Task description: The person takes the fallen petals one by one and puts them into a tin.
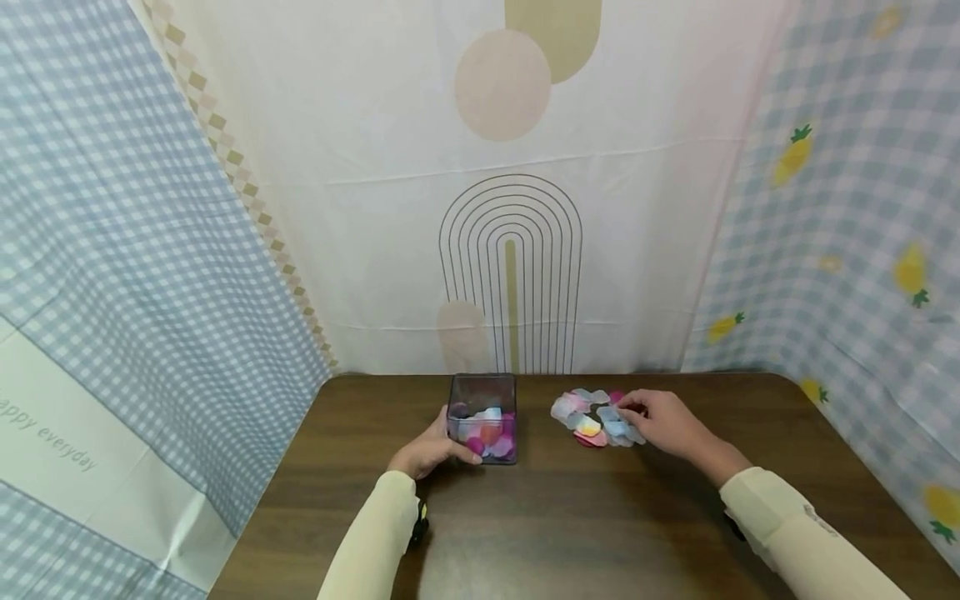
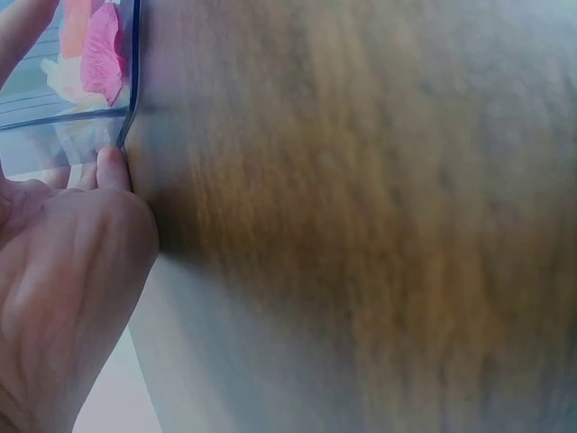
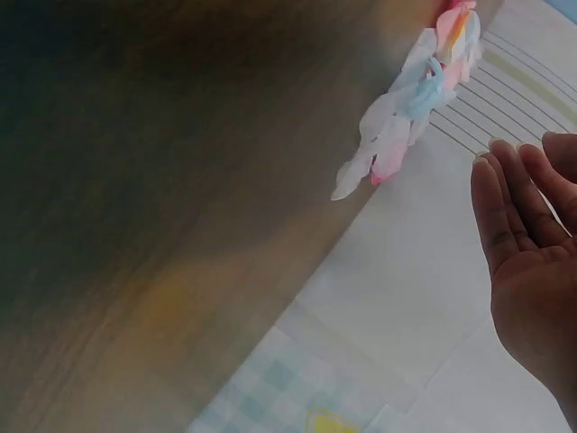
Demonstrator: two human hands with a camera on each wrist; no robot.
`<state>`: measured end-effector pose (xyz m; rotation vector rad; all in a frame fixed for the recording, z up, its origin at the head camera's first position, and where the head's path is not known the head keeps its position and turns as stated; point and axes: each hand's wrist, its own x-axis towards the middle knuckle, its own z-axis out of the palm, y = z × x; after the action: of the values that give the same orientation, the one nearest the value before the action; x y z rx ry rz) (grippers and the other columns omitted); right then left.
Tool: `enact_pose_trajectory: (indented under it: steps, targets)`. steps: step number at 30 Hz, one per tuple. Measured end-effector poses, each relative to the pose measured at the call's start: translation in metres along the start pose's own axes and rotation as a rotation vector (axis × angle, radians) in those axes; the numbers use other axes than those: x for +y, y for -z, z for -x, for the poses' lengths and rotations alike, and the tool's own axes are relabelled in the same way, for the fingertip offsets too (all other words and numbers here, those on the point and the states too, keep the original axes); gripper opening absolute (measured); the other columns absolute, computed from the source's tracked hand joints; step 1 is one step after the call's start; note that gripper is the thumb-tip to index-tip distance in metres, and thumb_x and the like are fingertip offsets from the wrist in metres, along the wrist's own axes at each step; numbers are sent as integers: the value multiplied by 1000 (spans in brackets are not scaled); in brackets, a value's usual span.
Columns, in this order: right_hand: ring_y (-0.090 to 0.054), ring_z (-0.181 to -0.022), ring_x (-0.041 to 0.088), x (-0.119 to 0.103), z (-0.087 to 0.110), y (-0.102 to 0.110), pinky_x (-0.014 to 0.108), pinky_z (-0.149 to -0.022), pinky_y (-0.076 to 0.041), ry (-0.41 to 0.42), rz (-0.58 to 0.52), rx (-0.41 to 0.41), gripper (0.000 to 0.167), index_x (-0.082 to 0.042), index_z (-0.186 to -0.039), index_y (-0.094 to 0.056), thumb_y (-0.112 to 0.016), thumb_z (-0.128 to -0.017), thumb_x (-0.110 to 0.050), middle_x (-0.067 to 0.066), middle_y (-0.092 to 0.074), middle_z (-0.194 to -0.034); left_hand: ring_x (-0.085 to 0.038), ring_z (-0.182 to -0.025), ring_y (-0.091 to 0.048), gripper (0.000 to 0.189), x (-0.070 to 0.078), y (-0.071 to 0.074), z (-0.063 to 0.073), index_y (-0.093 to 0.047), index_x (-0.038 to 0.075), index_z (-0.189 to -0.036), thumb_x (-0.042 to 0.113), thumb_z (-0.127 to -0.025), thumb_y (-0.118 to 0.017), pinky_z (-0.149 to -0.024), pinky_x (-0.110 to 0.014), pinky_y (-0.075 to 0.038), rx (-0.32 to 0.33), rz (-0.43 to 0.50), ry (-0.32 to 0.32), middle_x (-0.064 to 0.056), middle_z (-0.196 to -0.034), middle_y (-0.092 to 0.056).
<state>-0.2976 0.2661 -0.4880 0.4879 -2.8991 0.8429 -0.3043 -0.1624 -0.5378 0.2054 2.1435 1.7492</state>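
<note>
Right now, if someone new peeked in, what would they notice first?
Probably the colorful petals piled on the brown table by the right hand. Next, the clear box held by the left hand, with more petals inside. Behind the table hangs a pale cloth with rainbow-shaped lines.

Arms (image 1: 375,533) outstretched, left hand (image 1: 430,448) gripping, right hand (image 1: 669,422) palm down
</note>
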Motion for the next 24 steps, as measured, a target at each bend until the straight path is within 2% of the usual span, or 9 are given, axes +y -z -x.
enact_pose_trajectory:
  steps: [5,9,13,16,20,24]
  targets:
    - [-63,-85,13,1,3,-4,32,-75,-53,22,16,-14,21,-6,-118,-79,-71,-102,-17,5,-78,-104,-28,-130,-53,112,-2,0,-2,-25,7,-159,-3,-69,-92,-120,-47,-40,0,-4,0,-18,-151,-48]
    - [-68,-93,19,-3,5,-10,43,-82,-58,94,65,-20,22,-4,-115,-78,-75,-98,-18,7,-78,-105,-26,-127,-53,115,-4,1,-3,-24,8,-161,-4,-69,-91,-113,-39,-43,-5,4,-11,-18,-150,-48]
    - [-69,-111,29,-9,5,-20,55,-99,-57,185,179,-46,27,-5,-114,-78,-79,-96,-25,9,-76,-115,-27,-129,-52,118,-3,1,-3,-20,8,-163,-4,-70,-92,-115,-41,-42,-15,7,-18,-18,-153,-46]
    - [-66,-124,34,-15,5,-27,58,-109,-52,209,226,-97,35,-5,-120,-77,-80,-96,-30,11,-75,-125,-28,-131,-53,119,-2,1,-2,-19,9,-163,-2,-70,-93,-119,-47,-40,-21,-2,-13,-18,-154,-45]
    - [-62,-133,38,-24,3,-32,63,-111,-50,205,268,-157,41,-6,-126,-75,-80,-95,-32,12,-73,-134,-29,-131,-53,119,0,1,0,-19,9,-164,-2,-71,-92,-120,-49,-40,-28,-2,-6,-18,-154,-46]
    - [-65,-130,37,-31,-1,-33,61,-107,-54,229,335,-170,41,-6,-125,-75,-82,-93,-31,12,-73,-132,-28,-129,-54,116,2,1,-1,-21,9,-163,-3,-71,-91,-119,-48,-41,-21,9,6,-18,-151,-48]
